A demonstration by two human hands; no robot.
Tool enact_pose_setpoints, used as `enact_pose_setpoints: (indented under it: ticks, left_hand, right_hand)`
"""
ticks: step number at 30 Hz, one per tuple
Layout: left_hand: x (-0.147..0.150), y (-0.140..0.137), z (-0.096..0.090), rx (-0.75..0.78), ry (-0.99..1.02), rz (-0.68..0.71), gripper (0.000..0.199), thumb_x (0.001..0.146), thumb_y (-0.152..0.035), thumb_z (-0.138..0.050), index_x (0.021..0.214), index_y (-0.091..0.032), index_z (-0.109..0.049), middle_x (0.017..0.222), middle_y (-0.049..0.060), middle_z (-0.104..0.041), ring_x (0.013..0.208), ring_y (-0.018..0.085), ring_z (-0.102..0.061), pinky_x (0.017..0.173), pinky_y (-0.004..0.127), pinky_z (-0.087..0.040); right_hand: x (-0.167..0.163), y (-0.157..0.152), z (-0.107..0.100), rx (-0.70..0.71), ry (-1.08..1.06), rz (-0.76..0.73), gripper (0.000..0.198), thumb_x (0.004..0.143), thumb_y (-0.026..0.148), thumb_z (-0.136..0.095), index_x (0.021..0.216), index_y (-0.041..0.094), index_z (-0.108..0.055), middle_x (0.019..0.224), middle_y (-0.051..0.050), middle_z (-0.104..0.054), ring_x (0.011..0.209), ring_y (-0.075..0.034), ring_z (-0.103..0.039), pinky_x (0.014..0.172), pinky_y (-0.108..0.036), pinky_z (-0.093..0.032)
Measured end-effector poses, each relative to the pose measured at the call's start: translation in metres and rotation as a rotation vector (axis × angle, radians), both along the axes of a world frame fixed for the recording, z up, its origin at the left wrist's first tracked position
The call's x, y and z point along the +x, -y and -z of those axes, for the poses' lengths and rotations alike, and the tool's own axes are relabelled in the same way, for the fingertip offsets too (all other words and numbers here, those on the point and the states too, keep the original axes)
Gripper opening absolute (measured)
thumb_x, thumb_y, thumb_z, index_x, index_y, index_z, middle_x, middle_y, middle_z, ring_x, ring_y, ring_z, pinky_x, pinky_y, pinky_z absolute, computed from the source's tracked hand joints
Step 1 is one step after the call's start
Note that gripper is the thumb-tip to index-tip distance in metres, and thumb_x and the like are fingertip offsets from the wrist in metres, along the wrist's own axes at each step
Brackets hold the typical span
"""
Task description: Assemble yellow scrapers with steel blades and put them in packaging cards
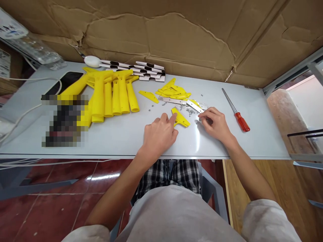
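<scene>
My left hand [160, 132] is closed over a yellow scraper handle [182, 120], holding it down on the table; only its wide T-shaped head shows past the fingers. To the right, my right hand [214, 123] has thumb and forefinger pinched together just above the table. Whatever sits in that pinch is too small to make out. Just beyond its fingertips lies a metal blade strip [194, 106], and small screws [191, 112] are scattered beside it. Several flat yellow plates [174, 90] are heaped behind, along with another metal strip [174, 101].
Several yellow handles [98, 97] are piled at the left, near a dark phone-like slab [72, 80] and a white cable. A red-handled screwdriver [241, 121] lies at the right. Black-and-white strips [151, 70] and a white spoon-shaped object [92, 61] rest along the cardboard [161, 37] at the back.
</scene>
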State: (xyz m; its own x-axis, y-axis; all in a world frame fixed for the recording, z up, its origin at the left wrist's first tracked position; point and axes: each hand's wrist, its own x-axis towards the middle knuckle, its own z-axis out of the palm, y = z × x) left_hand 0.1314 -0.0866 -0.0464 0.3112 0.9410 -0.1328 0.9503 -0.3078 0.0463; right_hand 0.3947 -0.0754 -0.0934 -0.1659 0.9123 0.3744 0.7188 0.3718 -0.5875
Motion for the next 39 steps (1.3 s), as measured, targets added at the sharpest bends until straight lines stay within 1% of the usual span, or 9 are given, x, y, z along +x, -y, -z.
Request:
enact_pose_setpoints:
  ticks: [4, 8, 14, 21, 24, 30, 36, 39]
  left_hand:
    - [-0.001, 0.000, 0.001, -0.004, -0.006, 0.007, 0.069, 0.108, -0.028, -0.046, 0.176, -0.024, -0.050, 0.131, 0.017, -0.073, 0.108, 0.035, -0.075, 0.071, 0.042, -0.059]
    - [-0.001, -0.002, 0.000, -0.016, -0.014, 0.017, 0.070, 0.107, -0.028, -0.046, 0.177, -0.023, -0.048, 0.134, 0.017, -0.072, 0.109, 0.035, -0.075, 0.071, 0.042, -0.059]
    - [0.000, -0.004, -0.004, -0.053, -0.039, 0.034, 0.072, 0.105, -0.024, -0.046, 0.177, -0.016, -0.045, 0.136, 0.021, -0.072, 0.111, 0.037, -0.075, 0.076, 0.044, -0.059]
    - [0.000, -0.003, -0.003, -0.055, -0.044, 0.053, 0.072, 0.105, -0.023, -0.046, 0.176, -0.013, -0.044, 0.136, 0.022, -0.071, 0.111, 0.038, -0.075, 0.077, 0.045, -0.059]
    - [-0.002, -0.004, 0.000, -0.050, -0.029, 0.057, 0.072, 0.105, -0.023, -0.047, 0.177, -0.014, -0.042, 0.136, 0.023, -0.071, 0.111, 0.039, -0.075, 0.078, 0.045, -0.059]
    - [-0.009, -0.007, 0.002, -0.051, 0.007, 0.040, 0.073, 0.105, -0.021, -0.048, 0.178, -0.020, -0.042, 0.136, 0.022, -0.072, 0.110, 0.038, -0.077, 0.080, 0.044, -0.059]
    - [-0.012, -0.005, 0.001, -0.027, -0.013, 0.053, 0.073, 0.105, -0.019, -0.045, 0.178, -0.019, -0.043, 0.136, 0.021, -0.072, 0.108, 0.036, -0.078, 0.074, 0.042, -0.058]
    - [-0.011, -0.004, 0.001, -0.014, -0.022, 0.067, 0.073, 0.106, -0.019, -0.045, 0.178, -0.018, -0.044, 0.134, 0.021, -0.073, 0.107, 0.036, -0.078, 0.072, 0.042, -0.058]
  right_hand:
    - [0.000, -0.001, 0.002, 0.010, -0.003, -0.001, 0.027, 0.101, 0.025, -0.057, 0.104, 0.019, -0.083, 0.100, -0.008, -0.071, 0.092, -0.012, -0.063, 0.089, -0.030, -0.055]
    - [-0.001, -0.001, 0.003, 0.018, -0.005, -0.014, 0.026, 0.100, 0.024, -0.058, 0.103, 0.019, -0.083, 0.100, -0.007, -0.072, 0.093, -0.012, -0.064, 0.088, -0.030, -0.055]
    - [-0.002, 0.000, 0.004, 0.024, -0.007, -0.013, 0.026, 0.101, 0.023, -0.058, 0.104, 0.019, -0.083, 0.100, -0.007, -0.072, 0.094, -0.012, -0.064, 0.088, -0.030, -0.054]
    - [-0.014, -0.006, -0.005, 0.079, 0.034, -0.094, 0.029, 0.102, 0.022, -0.057, 0.110, 0.020, -0.084, 0.103, -0.007, -0.073, 0.101, -0.014, -0.065, 0.091, -0.031, -0.054]
    - [-0.015, -0.009, -0.010, 0.097, 0.040, -0.099, 0.028, 0.102, 0.021, -0.058, 0.110, 0.020, -0.084, 0.103, -0.008, -0.073, 0.102, -0.015, -0.065, 0.091, -0.032, -0.055]
    - [-0.009, -0.010, -0.015, 0.119, 0.020, -0.062, 0.027, 0.101, 0.020, -0.057, 0.107, 0.020, -0.084, 0.102, -0.007, -0.073, 0.100, -0.014, -0.066, 0.091, -0.032, -0.055]
    - [-0.016, -0.012, -0.021, 0.062, 0.023, -0.054, 0.030, 0.102, 0.024, -0.056, 0.109, 0.020, -0.085, 0.104, -0.008, -0.074, 0.101, -0.014, -0.065, 0.093, -0.032, -0.055]
    - [-0.028, -0.018, -0.025, -0.066, 0.029, -0.104, 0.036, 0.104, 0.026, -0.054, 0.122, 0.020, -0.085, 0.110, -0.008, -0.075, 0.102, -0.014, -0.065, 0.099, -0.032, -0.054]
